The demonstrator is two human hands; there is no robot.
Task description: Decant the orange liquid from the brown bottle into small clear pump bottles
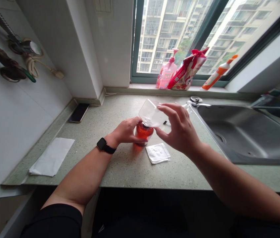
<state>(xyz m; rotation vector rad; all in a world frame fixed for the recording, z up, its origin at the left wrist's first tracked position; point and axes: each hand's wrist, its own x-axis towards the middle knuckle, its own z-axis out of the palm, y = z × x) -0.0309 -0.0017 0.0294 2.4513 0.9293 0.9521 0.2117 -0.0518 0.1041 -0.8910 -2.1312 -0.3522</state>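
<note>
An amber bottle stands on the speckled counter, and my left hand is wrapped round its left side. My right hand grips a clear plastic container between thumb and fingers. The container is tilted, its lower left part over the bottle's dark neck; whether the two touch I cannot tell. Just right of it, a small black-tipped thing is mostly hidden behind my right hand. A folded white tissue lies on the counter in front of the bottle.
A white paper sheet and a phone lie to the left. The steel sink is sunk into the counter at right. On the windowsill stand a pink pump bottle, a red pouch and an orange-white bottle.
</note>
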